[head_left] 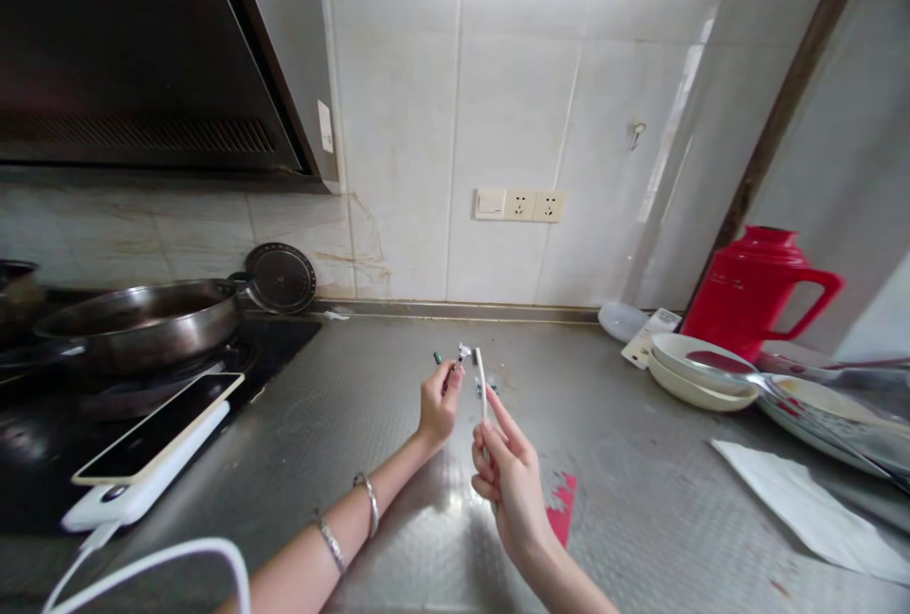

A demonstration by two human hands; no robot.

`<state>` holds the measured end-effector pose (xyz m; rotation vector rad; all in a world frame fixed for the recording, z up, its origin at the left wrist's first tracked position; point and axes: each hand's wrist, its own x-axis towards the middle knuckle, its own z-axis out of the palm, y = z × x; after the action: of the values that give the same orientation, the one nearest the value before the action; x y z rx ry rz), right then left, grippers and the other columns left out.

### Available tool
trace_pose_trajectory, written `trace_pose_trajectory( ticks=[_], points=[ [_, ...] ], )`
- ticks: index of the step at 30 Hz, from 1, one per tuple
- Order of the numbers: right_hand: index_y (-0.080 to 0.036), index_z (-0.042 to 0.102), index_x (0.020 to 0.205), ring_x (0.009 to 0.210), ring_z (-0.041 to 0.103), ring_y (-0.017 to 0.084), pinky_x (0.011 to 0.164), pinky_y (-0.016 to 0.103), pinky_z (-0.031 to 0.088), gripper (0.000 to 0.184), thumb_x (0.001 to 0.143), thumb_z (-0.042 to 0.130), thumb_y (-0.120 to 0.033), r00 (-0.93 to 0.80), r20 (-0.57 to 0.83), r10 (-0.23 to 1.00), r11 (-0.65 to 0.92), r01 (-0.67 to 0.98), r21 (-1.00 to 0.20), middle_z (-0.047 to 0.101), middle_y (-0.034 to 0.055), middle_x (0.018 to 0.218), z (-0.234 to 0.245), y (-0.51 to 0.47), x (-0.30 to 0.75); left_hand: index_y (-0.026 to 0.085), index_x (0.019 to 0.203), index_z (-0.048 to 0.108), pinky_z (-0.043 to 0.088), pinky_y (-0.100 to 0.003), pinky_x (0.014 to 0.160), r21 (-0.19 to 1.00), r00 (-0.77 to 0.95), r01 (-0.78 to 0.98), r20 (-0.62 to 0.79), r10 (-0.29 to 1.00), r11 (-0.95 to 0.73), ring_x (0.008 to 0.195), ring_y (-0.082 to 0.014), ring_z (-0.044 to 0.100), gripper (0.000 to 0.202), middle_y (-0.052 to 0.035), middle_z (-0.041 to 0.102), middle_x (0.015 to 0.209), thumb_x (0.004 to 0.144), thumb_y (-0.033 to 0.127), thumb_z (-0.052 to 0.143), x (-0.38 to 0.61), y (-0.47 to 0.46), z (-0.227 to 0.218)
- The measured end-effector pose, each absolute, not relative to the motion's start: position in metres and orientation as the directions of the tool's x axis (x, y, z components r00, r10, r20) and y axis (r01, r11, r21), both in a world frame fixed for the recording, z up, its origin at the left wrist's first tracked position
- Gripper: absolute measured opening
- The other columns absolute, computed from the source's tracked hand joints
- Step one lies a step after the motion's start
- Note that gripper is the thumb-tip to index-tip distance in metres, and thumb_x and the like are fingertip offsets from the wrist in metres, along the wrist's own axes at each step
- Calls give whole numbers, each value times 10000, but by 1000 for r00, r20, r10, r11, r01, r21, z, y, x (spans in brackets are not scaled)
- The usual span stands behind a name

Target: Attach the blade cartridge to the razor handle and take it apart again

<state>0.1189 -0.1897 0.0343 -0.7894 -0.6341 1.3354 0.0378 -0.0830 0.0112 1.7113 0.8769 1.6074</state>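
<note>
My left hand, with two bangles on its wrist, is closed in a pinch over the steel counter. From its fingertips sticks up a small shiny silver piece, too small to name, with a dark part below it. My right hand is wrapped round the pale handle of what looks like a toothbrush, held upright. Its dark bristles face left, close beside the silver piece; whether they touch I cannot tell. A small green item and some small bits lie just behind the hands.
On the left, a pan sits on the stove, with a phone on a white power bank in front. To the right are a red thermos, stacked bowls, plates and a napkin. A red patch marks the counter.
</note>
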Motion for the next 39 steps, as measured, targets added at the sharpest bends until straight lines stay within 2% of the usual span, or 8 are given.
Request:
trace_pose_trajectory(
  ticks=[3, 9, 14, 19, 25, 31, 35, 39],
  points=[
    [-301, 432, 1318, 419, 209, 20, 385, 152, 111, 705, 673, 706, -375, 152, -54, 987, 49, -601, -798, 411, -74, 609, 33, -193, 117, 171, 742, 515, 256, -208, 492, 821, 37, 44, 569, 822, -570, 485, -87, 322, 349, 53, 364, 533, 856, 484, 413, 38, -83, 11],
    [-284, 435, 1314, 430, 223, 25, 381, 150, 113, 723, 653, 717, -362, 169, -20, 985, 93, -636, -766, 398, -75, 611, 41, -187, 112, 172, 768, 539, 333, -211, 555, 797, 7, 73, 601, 799, -600, 568, -108, 432, 319, 11, 500, 631, 852, 461, 432, 40, -84, 11],
    [-287, 408, 1332, 424, 214, 23, 375, 149, 109, 769, 636, 724, -375, 128, -83, 988, 24, -667, -745, 390, -78, 609, 37, -193, 104, 174, 796, 534, 348, -201, 552, 813, -37, 63, 582, 812, -579, 579, -109, 447, 287, 21, 487, 625, 847, 442, 447, 41, -84, 11],
    [-290, 420, 1323, 424, 224, 21, 370, 146, 116, 750, 641, 719, -371, 171, -46, 984, 86, -689, -720, 408, -74, 619, 45, -185, 104, 175, 804, 526, 359, -204, 570, 821, -16, 50, 571, 821, -569, 598, -110, 456, 243, 17, 502, 649, 848, 404, 458, 45, -85, 8],
    [-291, 396, 1342, 420, 221, 29, 367, 152, 115, 762, 652, 710, -371, 94, -81, 992, 7, -693, -721, 384, -80, 589, 41, -195, 94, 186, 802, 522, 370, -209, 597, 822, -66, 39, 570, 819, -568, 609, -117, 463, 236, 22, 491, 648, 838, 409, 455, 43, -81, 10],
    [-296, 439, 1309, 429, 232, 28, 364, 149, 113, 703, 658, 700, -340, 138, -54, 989, 59, -703, -708, 414, -66, 626, 52, -185, 103, 185, 813, 533, 369, -203, 574, 826, -29, 28, 564, 825, -563, 604, -113, 461, 232, 20, 498, 648, 841, 404, 460, 44, -83, 10],
    [-312, 422, 1317, 423, 222, 25, 370, 150, 105, 710, 664, 700, -355, 92, -61, 994, 24, -714, -699, 411, -70, 621, 51, -192, 99, 184, 818, 531, 366, -204, 592, 807, 7, 31, 589, 808, -589, 610, -109, 464, 200, 22, 508, 659, 854, 363, 449, 43, -84, 9],
    [-300, 415, 1318, 418, 211, 20, 368, 152, 89, 719, 664, 707, -362, 8, -108, 994, -69, -719, -691, 411, -72, 627, 42, -209, 94, 181, 843, 542, 364, -210, 606, 811, -37, 35, 585, 810, -584, 611, -109, 457, 198, 20, 507, 672, 860, 350, 438, 40, -79, 9]
  ],
)
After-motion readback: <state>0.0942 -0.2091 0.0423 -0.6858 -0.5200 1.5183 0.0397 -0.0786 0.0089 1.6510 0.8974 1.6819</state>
